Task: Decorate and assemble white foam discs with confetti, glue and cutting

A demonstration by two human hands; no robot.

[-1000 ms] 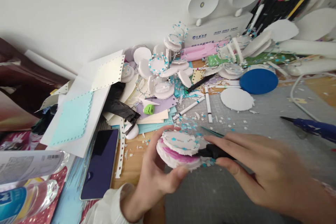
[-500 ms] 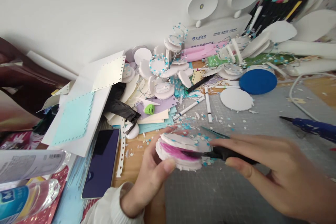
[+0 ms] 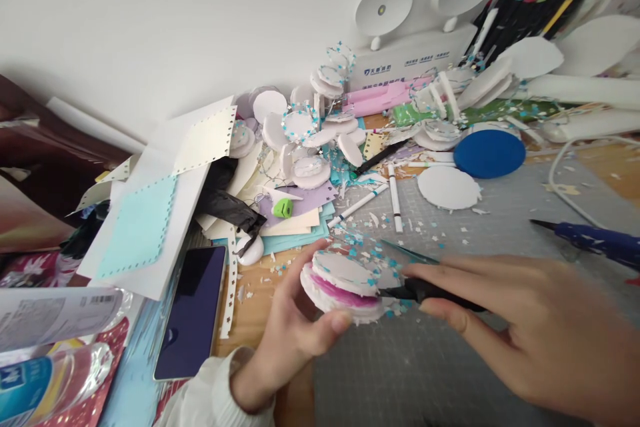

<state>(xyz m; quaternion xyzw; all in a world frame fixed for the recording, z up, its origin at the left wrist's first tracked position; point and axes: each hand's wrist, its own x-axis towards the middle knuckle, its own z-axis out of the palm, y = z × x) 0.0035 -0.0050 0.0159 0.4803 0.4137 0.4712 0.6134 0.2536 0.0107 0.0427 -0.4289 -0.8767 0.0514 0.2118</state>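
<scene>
At lower centre, my left hand [image 3: 300, 333] gripped a white disc [image 3: 345, 271], its groove [image 3: 334, 293] already partly pink, its rim [image 3: 345, 310] uncoloured, while my right hand [image 3: 515, 320] pinched a black pen [image 3: 430, 290].

One camera sits on the person's head. It looks ahead and down at the left hand [image 3: 300, 330] and the right hand [image 3: 525, 327], which are close, near the bottom. Past them it sees the wooden desk [image 3: 253, 327] and, farther off, the white wall [image 3: 150, 20].
</scene>
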